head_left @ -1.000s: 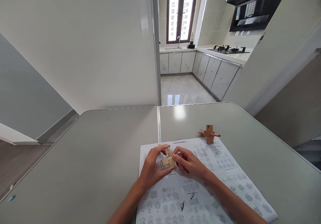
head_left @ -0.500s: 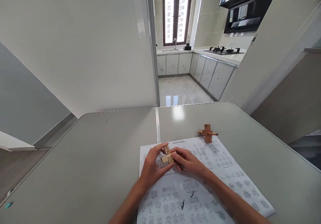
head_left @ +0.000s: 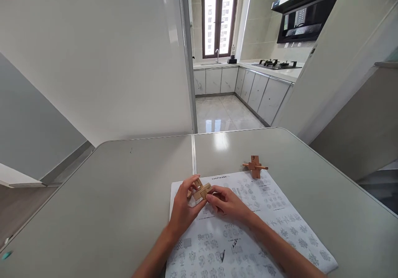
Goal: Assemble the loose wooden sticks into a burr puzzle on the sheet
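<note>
1. The left hand and the right hand meet over the upper part of a printed sheet on a grey table. Between them they hold a small wooden puzzle made of pale interlocked blocks.
2. The left hand has its fingers curled round the puzzle's near and left sides, thumb under it. Those fingers hide much of the wood.
3. The right hand pinches the puzzle's right end with its fingertips. Its remaining fingers are folded under, and how they lie cannot be seen.
4. Whether the puzzle rests on the sheet or is lifted just above it cannot be told.
5. How many blocks make up the puzzle is hard to make out.
6. A second wooden piece, a cross with a thin rod through it, stands at the sheet's far edge, well apart from the hands. A dark mark on it is too small to read.
7. The sheet's drawings are too fine to read, and its near edge is cut off by the frame.
</note>
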Demonstrator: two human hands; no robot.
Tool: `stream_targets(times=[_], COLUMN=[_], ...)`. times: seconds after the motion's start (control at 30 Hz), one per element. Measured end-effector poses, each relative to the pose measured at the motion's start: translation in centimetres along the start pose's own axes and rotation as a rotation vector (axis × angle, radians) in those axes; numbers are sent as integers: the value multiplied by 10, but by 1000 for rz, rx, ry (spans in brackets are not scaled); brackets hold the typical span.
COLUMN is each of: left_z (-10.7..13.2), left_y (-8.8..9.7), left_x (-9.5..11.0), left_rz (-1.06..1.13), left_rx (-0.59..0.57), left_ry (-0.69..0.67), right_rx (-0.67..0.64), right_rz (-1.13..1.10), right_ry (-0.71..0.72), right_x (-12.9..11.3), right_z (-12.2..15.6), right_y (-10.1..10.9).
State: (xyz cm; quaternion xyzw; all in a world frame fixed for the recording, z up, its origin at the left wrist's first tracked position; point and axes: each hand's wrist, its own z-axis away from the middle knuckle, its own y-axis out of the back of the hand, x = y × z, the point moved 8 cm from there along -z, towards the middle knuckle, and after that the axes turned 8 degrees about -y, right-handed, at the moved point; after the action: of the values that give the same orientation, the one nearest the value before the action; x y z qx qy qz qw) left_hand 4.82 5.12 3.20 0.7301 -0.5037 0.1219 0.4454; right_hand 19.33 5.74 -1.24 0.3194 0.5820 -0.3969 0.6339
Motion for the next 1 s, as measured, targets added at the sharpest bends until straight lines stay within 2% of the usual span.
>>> stream_targets(times=[0.33,0.5,0.6,0.73,0.87,1.0], left_z=[-5,-6,-7,-5,-4,-1], left_y=[3,17,13,8,6,7], left_x=[8,-14,-25,-30,-33,-42], left_rz=[34,-260,-419,-522,-444,-88], left_rx=[-80,34,-34,-115,-139,-51], left_ry=[-80,7,25,-2,57,292], right_rx=[191,296,293,280,273,255], right_rz=[-257,-259,-260,-270,-273,-267], right_ry=[9,35,43,42,37,33], right_x=[8,7,10,11,9,10], right_z=[-6,-5,-6,-7,-5,-7], right_y=[19,29,29,29,29,28])
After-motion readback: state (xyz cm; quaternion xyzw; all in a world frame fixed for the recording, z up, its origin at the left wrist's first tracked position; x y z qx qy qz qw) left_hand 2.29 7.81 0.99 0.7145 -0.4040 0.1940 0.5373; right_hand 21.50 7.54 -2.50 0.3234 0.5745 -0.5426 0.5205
